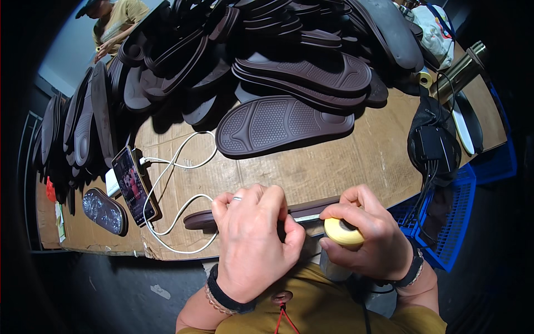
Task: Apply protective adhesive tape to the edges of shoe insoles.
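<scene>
Right hand (367, 234) around tape roll (343, 232), left hand (253, 239) on sole (245, 218).

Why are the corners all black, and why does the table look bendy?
Head view: the fisheye lens leaves black corners and curves the cardboard-covered table edge. Light from above gives soft shadows under the sole pile; the phone screen glows. The left hand and right hand with the tape roll look sharp.

Cardboard-covered table (356, 161) bears brown soles (283, 125), phone (133, 186), white cable (178, 161).
</scene>
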Demonstrator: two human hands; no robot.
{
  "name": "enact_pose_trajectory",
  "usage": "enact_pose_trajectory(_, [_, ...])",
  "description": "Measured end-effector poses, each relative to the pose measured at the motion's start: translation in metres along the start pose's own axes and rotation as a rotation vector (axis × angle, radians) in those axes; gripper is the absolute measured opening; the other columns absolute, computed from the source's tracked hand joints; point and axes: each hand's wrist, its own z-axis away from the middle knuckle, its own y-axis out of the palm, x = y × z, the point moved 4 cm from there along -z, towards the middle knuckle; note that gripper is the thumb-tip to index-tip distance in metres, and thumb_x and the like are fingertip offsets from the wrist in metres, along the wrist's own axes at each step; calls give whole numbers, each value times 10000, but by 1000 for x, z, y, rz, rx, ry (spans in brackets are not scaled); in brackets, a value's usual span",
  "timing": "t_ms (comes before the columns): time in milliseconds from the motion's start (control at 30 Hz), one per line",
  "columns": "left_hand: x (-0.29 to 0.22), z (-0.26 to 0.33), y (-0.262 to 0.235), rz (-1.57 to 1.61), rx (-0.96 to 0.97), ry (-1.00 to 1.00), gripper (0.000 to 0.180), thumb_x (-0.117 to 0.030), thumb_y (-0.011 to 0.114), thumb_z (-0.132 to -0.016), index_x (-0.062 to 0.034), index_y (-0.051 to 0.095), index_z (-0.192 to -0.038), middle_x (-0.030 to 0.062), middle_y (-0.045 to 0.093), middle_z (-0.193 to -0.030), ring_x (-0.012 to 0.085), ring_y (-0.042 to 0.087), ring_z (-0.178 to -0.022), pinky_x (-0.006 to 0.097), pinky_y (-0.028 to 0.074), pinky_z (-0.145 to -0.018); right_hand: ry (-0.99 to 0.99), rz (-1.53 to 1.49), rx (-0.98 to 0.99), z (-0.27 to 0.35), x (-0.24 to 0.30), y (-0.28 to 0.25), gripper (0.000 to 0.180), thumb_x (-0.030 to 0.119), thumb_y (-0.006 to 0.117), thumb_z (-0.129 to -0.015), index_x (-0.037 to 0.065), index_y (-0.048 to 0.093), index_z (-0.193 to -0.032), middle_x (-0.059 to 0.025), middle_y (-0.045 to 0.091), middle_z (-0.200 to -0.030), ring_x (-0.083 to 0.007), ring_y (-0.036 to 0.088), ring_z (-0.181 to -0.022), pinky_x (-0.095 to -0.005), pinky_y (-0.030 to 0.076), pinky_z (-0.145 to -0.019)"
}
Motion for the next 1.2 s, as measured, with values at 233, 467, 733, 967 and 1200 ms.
enact_pose_trajectory(233, [6, 7, -6, 110, 25, -3, 207, -23, 704, -827, -83, 579, -980, 69, 603, -930, 291, 603, -920, 456, 358, -965, 23, -27, -21, 1, 0, 0, 346, 157, 857, -795, 8, 716, -1073, -180, 577, -1007, -330, 665, -837, -383, 572, -770])
enact_pose_trajectory(467, [17, 17, -13, 166, 3, 198, 278, 0, 721, -801, -101, 673, -1056, 47, 660, -1078, 246, 642, -1051, 445, 373, -1011, 26, -27, -24, -1, -1, 1, 348, 148, 856, -792, 0, 715, -1073, -187, 578, -1002, -332, 659, -852, -383, 570, -775])
enact_pose_trajectory(733, [11, 21, -9, -94, 144, 278, 485, -144, 701, -845, -275, 759, -1307, 21, 642, -1199, 200, 622, -1069, 399, 364, -964, 14, -23, -26, -1, -2, 0, 383, 153, 872, -778, -8, 718, -1089, -188, 582, -1006, -320, 658, -869, -378, 569, -775])
enact_pose_trajectory(967, [14, 19, -9, -117, 143, 292, 475, -120, 656, -869, -286, 756, -1304, 17, 649, -1154, 196, 621, -1039, 394, 376, -961, -7, -45, -30, 3, -5, -3, 418, 158, 896, -749, 5, 743, -1106, -171, 605, -1017, -298, 660, -872, -367, 575, -786])
enact_pose_trajectory(1200, [14, 21, -8, -140, 120, 306, 466, -119, 661, -861, -288, 766, -1282, 15, 657, -1135, 189, 626, -1029, 388, 378, -960, 97, -5, -145, 15, -24, -7, 417, 171, 891, -742, 23, 763, -1110, -159, 647, -1031, -287, 673, -913, -357, 574, -811])
